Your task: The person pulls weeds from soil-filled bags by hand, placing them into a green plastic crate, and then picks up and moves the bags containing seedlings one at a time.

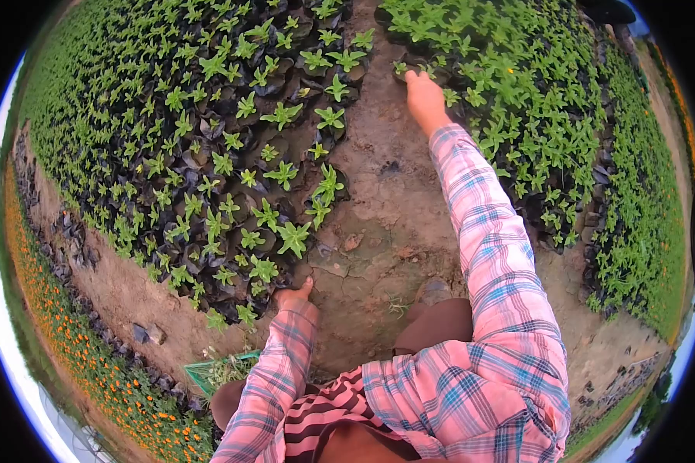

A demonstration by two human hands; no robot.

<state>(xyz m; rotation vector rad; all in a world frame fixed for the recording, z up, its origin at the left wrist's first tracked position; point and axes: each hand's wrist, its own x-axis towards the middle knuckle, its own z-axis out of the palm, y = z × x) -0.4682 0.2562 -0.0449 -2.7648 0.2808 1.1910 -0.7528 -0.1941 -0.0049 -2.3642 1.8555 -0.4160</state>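
At the left edge of the right-hand block of leafy green seedlings in black plastic bags (pixel 510 92), the bare right hand (pixel 426 100) is held outstretched, with its fingers curled beside a small green seedling (pixel 401 69). The fingertips are largely hidden, and it cannot be told whether anything is gripped.

At the near right corner of the left-hand block of green seedlings in loose black plastic bags (pixel 208 170), the bare left hand (pixel 293 297) is placed low against the bags. Its thumb is extended over the soil; its fingers are concealed, so the state of the grip cannot be established. A broad-leaved green seedling (pixel 293 238) is noted near it, at the same corner.

The two blocks are separated by a strip of bare brown soil (pixel 386 177). Both arms are covered by a pink-and-blue plaid shirt (pixel 490 224). Beyond the left-hand block, a bed of orange flowers (pixel 131 386) is observed.
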